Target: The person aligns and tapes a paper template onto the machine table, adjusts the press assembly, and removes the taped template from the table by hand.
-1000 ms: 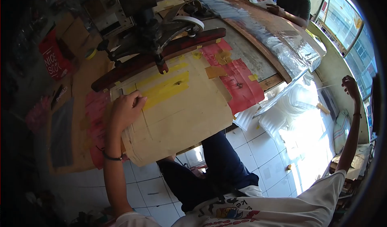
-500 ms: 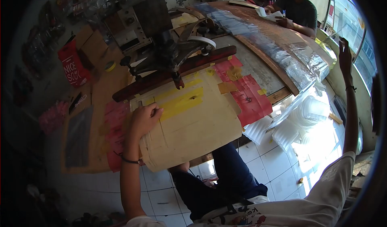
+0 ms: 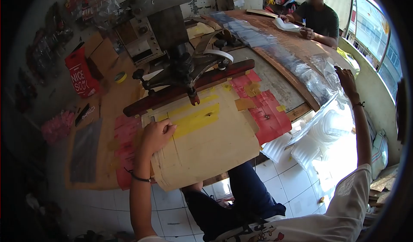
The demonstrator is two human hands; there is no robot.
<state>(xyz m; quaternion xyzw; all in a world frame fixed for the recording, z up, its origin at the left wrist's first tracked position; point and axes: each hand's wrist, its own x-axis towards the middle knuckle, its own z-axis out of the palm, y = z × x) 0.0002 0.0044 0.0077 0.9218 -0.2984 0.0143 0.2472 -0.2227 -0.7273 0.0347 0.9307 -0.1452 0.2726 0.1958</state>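
My left hand [image 3: 158, 134] rests with curled fingers on the left part of a tan sheet [image 3: 206, 145] that bears yellow tape strips [image 3: 198, 120]; what it holds, if anything, is hidden. Just beyond the sheet's far edge lies the dark red bar [image 3: 193, 87] of a machine [image 3: 183, 65]. My right hand [image 3: 346, 79] is raised at the right, near crumpled clear plastic film [image 3: 327, 72]; its fingertips are close together and too small to tell what is in them. Red sheeting [image 3: 273, 117] shows on both sides of the tan sheet.
Across the brown table [image 3: 275, 40] sits another person [image 3: 320, 18] holding white paper. A red bag [image 3: 81, 74], a cardboard box [image 3: 101, 55] and a yellow tape roll [image 3: 120, 77] stand at the left. White foam rolls [image 3: 327, 126] lie at the right, beside the table.
My right hand has come down and left from beside the window towards the plastic film. My left hand stays on the tan sheet. The camera view has shifted.
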